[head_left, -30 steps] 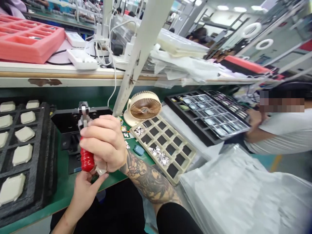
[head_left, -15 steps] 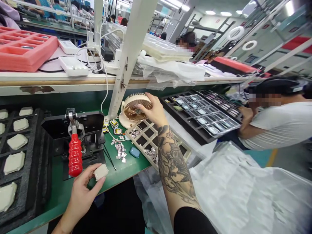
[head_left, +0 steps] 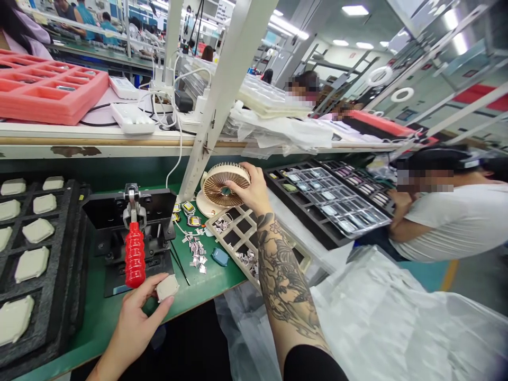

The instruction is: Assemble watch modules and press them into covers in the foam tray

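our two hands are well apart, each on its own thing. our left hand [head_left: 137,320] pinches a pale case [head_left: 168,288] between thumb and fingers, over the near part of the green bench [head_left: 216,278], just right of the near end of a red handle [head_left: 135,256]. we see the case as close to square with clipped corners, so we cannot name a clear long axis; its broad face is turned up toward us, a little tilted, and its free side points right, away from our palm. our right hand [head_left: 256,191] grips the right rim of the fan [head_left: 216,193], thumb laid across the front grille; the grille faces toward us and somewhat upward. the handle belongs to a black fixture [head_left: 154,217], and its long axis runs from the hinge toward us, grip end nearest. right of the fixture we have tweezers [head_left: 180,264] lying aslant, then a scatter of white bits [head_left: 196,248] and a blue piece [head_left: 219,256]. a few yellow parts [head_left: 189,208] lie near the fan's foot. partly under our right forearm is a grid tray [head_left: 231,248], slanting from the fan down to the right, with bits in some compartments. at our left, a black tray [head_left: 65,254] holds similar pale pieces [head_left: 32,264] in rows, broad faces up.
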Tool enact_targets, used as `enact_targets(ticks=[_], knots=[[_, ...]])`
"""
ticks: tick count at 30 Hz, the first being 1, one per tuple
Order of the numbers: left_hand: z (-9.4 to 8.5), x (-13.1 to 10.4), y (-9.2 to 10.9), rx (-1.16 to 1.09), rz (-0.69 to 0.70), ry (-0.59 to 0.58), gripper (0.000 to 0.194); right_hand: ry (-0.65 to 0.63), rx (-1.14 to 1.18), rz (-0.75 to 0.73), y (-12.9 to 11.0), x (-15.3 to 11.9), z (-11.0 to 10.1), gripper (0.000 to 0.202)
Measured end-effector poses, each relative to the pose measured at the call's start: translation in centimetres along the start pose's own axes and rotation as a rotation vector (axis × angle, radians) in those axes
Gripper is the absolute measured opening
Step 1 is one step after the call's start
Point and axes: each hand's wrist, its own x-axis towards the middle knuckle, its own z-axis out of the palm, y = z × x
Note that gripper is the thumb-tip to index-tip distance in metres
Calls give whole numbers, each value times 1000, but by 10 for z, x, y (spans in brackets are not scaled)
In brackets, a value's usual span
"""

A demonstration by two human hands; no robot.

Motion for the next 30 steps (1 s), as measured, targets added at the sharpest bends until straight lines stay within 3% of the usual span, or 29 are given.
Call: enact_targets(ticks=[16, 18, 20, 23, 25, 28, 30], knots=[[-2, -3, -5, 107, 42, 29, 46, -65, 117, 125, -9, 6, -5, 77], [-3, -2, -10, 135, 56, 40, 47, 3, 59, 90, -23, -2, -15, 74], [-4, 1, -15, 161, 90, 38, 47, 193, 24, 31, -49, -21, -24, 60], [-4, 6, -20, 186, 129, 17, 50, 445, 112, -109, -110, -62, -23, 36], [-1, 7, -19, 190, 122, 23, 52, 372, 181, -322, -156, -86, -8, 41], [6, 2, -8, 205, 107, 32, 39, 155, 262, -822, -211, -101, 28, 50], [9, -2, 6, 238, 105, 27, 30, 183, 370, -1054, -234, -97, 52, 40]])
